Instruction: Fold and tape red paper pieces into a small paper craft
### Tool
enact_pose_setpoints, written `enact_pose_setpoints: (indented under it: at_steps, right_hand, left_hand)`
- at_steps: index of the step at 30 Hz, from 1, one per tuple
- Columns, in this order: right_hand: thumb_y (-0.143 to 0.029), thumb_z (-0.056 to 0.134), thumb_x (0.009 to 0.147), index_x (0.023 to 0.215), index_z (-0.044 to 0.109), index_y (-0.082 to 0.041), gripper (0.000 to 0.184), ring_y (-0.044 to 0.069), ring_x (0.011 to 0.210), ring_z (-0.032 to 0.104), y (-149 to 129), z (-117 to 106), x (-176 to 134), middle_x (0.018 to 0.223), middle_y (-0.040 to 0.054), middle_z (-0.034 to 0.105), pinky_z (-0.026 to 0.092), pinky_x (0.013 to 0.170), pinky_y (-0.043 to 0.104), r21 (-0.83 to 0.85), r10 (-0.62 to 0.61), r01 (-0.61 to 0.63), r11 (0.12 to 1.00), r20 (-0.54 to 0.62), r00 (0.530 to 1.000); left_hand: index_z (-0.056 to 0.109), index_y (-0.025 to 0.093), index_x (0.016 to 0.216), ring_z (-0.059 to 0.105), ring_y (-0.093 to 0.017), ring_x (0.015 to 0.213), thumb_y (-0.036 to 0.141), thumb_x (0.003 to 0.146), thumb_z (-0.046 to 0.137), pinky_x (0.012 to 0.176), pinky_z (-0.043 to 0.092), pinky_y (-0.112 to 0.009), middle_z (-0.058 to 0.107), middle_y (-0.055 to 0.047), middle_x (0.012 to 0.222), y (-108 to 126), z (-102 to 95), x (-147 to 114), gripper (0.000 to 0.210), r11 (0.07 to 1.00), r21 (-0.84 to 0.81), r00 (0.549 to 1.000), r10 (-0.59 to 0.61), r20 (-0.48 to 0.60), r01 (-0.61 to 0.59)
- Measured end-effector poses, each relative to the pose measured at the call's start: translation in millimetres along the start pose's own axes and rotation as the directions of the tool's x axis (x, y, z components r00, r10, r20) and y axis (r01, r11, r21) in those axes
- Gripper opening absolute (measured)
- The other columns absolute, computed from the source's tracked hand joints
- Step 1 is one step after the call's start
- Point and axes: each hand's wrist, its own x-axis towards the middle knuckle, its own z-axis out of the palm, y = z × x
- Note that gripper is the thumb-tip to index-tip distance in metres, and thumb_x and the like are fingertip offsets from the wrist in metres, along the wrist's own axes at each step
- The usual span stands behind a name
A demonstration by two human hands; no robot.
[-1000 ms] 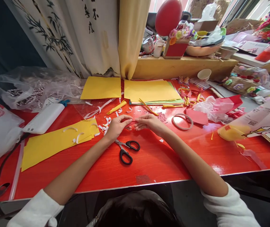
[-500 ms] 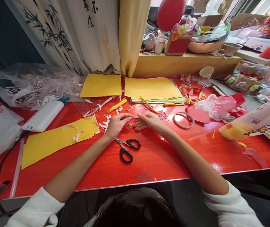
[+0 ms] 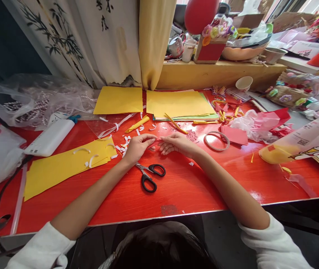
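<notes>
Between my two hands is a small strip of red paper (image 3: 156, 142), hard to make out against the red table. My left hand (image 3: 137, 148) pinches its left end between thumb and fingers. At its other end, my right hand (image 3: 178, 144) grips it with thumb and forefinger, the remaining fingers loosely curled. Just below my left hand lie black-handled scissors (image 3: 149, 175), blades partly hidden under the wrist. White paper scraps (image 3: 125, 144) are scattered left of my fingers. A rolled yellow paper piece (image 3: 137, 123) rests beyond them.
Yellow sheets (image 3: 181, 104) lie at the back, and yellow strips (image 3: 69, 166) on the left beside a white power bank (image 3: 50, 138). On the right are a tape roll (image 3: 216, 141), red paper squares (image 3: 234, 135) and a leaning drink cup (image 3: 299, 140). The table's front edge (image 3: 176, 215) is near me.
My right fingertips have shifted slightly left, closer to my left hand along the red strip. The view has moved a little; the other things lie as before.
</notes>
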Motion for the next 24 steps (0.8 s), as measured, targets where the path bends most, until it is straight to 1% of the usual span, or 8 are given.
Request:
enact_pose_setpoints:
  at_steps: [2,4,8,13,17,19,21,24]
  right_hand:
    - [-0.027,0.060,0.084,0.073,0.066,-0.007,0.024,0.012,0.056,0.067,0,-2,0,0.066,0.0093,0.070,0.056,0.057,0.020,0.004,-0.003,0.003,1.000,0.027,1.000]
    - [-0.026,0.063,0.082,0.072,0.066,-0.007,0.022,0.011,0.055,0.066,1,-3,0,0.065,0.0082,0.070,0.055,0.056,0.018,0.009,-0.009,0.009,1.000,0.024,1.000]
    - [-0.025,0.064,0.081,0.071,0.065,-0.007,0.021,0.011,0.050,0.064,2,-1,1,0.060,0.0068,0.068,0.053,0.052,0.019,-0.005,-0.013,0.013,1.000,-0.007,1.000]
    - [-0.032,0.062,0.082,0.070,0.062,-0.010,0.025,0.009,0.042,0.059,4,0,2,0.055,0.0028,0.064,0.049,0.044,0.018,-0.062,-0.061,0.058,0.996,-0.036,0.998]
    - [-0.040,0.060,0.081,0.065,0.057,-0.013,0.032,0.006,0.036,0.052,8,3,4,0.048,-0.0009,0.059,0.041,0.037,0.016,-0.113,-0.125,0.114,0.987,-0.100,0.987]
    - [-0.045,0.059,0.080,0.064,0.056,-0.014,0.036,0.006,0.036,0.050,10,5,5,0.047,-0.0016,0.057,0.038,0.036,0.016,-0.116,-0.161,0.145,0.983,-0.140,0.977]
    - [-0.051,0.059,0.078,0.065,0.056,-0.014,0.040,0.006,0.037,0.050,13,8,6,0.048,-0.0016,0.056,0.039,0.037,0.017,-0.100,-0.201,0.185,0.978,-0.178,0.963]
    - [-0.056,0.059,0.076,0.063,0.054,-0.015,0.044,0.007,0.041,0.051,17,12,7,0.053,-0.0007,0.057,0.041,0.040,0.019,-0.087,-0.287,0.274,0.958,-0.236,0.928]
  left_hand:
    - [0.069,0.015,0.087,0.064,-0.014,0.068,0.040,0.070,0.069,0.061,0.054,-0.024,0.070,-0.003,0.089,1,0.6,-1,0.030,1.000,0.012,1.000,0.003,0.001,-0.003]
    - [0.069,0.015,0.086,0.064,-0.014,0.069,0.040,0.070,0.069,0.061,0.054,-0.024,0.070,-0.003,0.089,2,1.3,-1,0.029,1.000,0.022,1.000,0.002,-0.003,-0.002]
    - [0.068,0.015,0.086,0.064,-0.012,0.062,0.039,0.070,0.069,0.062,0.053,-0.024,0.070,-0.003,0.086,3,1.2,-1,0.029,1.000,0.014,1.000,-0.015,0.000,0.015]
    - [0.068,0.015,0.090,0.063,-0.011,0.057,0.038,0.074,0.066,0.062,0.052,-0.024,0.071,-0.003,0.083,2,-1.0,0,0.028,1.000,0.007,1.000,-0.022,0.018,0.022]
    - [0.068,0.014,0.096,0.063,-0.012,0.056,0.037,0.076,0.064,0.061,0.051,-0.025,0.070,-0.002,0.072,1,-1.8,0,0.030,1.000,0.015,0.999,-0.028,0.025,0.028]
    - [0.068,0.014,0.099,0.062,-0.012,0.056,0.037,0.077,0.063,0.061,0.051,-0.025,0.070,-0.002,0.070,2,-1.7,0,0.032,0.999,0.014,0.999,-0.036,0.024,0.036]
    - [0.068,0.014,0.101,0.062,-0.012,0.057,0.037,0.078,0.062,0.061,0.050,-0.025,0.070,-0.003,0.075,2,-1.4,-1,0.033,0.999,0.018,0.999,-0.040,0.019,0.040]
    - [0.068,0.016,0.099,0.065,-0.014,0.073,0.037,0.077,0.062,0.070,0.049,-0.024,0.071,-0.005,0.092,4,0.1,-3,0.031,0.997,0.074,0.999,0.013,0.029,-0.015]
